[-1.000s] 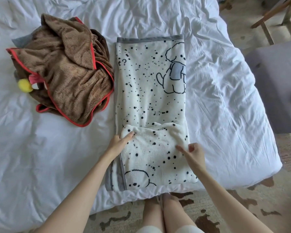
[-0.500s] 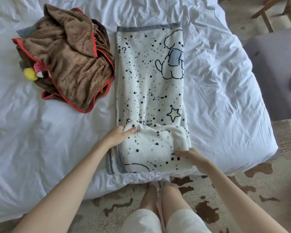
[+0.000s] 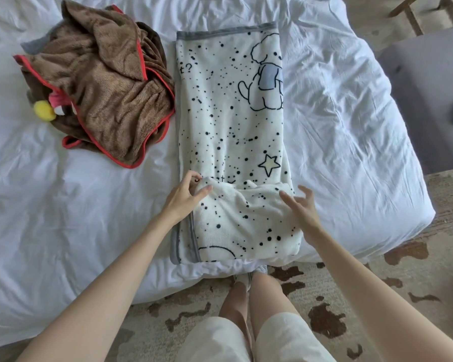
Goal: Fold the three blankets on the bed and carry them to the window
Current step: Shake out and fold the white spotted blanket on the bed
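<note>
Our left hand (image 3: 186, 195) pinches the left corner of the near fold on the white spotted blanket (image 3: 230, 121), thumb and fingers closed on the fabric edge. Our right hand (image 3: 302, 209) is open, fingers spread, hovering just over the fold's right side, gripping nothing. Likely reason: left pins the corner so the fold stays aligned with the long strip, right is free to smooth or take the other corner. The blanket lies as a narrow strip along the bed (image 3: 351, 126), near end turned up over itself at the bed's edge, so this fold looks partway done. The brown red-trimmed blanket (image 3: 102, 82) sits bunched just left of it, unfolded. We can't make out a third blanket for sure.
</note>
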`<action>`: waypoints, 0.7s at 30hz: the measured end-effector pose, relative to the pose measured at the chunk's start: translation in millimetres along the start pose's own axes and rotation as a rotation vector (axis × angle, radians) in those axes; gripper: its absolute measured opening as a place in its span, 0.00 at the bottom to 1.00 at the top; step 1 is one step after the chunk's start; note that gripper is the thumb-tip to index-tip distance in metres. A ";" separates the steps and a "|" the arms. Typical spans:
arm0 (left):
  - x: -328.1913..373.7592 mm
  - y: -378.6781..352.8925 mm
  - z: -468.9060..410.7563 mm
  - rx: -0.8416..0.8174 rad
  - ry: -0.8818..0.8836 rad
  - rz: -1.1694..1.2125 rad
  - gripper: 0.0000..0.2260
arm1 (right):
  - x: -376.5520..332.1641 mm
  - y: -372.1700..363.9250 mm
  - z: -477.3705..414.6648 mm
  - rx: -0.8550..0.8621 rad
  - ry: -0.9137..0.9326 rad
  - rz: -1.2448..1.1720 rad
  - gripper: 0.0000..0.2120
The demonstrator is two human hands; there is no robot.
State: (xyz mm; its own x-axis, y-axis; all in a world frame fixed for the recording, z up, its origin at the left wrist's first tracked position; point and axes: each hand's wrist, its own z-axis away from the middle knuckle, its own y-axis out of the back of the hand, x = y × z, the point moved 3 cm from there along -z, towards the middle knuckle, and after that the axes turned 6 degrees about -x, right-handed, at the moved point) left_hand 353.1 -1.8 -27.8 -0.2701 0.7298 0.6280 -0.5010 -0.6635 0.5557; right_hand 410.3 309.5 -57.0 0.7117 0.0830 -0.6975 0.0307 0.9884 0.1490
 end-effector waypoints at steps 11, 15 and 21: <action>-7.1 6.2 -2.9 0.339 0.083 -0.139 0.14 | -16.2 5.3 -22.4 0.321 0.079 0.432 0.13; 1.4 8.9 -10.5 0.357 0.105 -0.062 0.13 | -24.4 6.4 -25.3 0.325 0.191 0.465 0.10; -9.3 15.4 -10.5 0.286 0.130 -0.014 0.08 | -31.9 12.7 -31.1 0.301 0.269 0.606 0.05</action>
State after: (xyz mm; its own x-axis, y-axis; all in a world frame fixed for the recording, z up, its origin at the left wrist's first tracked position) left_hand 339.2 -17.1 -30.8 -0.3768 0.7416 0.5549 -0.2586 -0.6595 0.7058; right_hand 366.2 323.4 -54.7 0.4687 0.6717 -0.5737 -0.0948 0.6840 0.7233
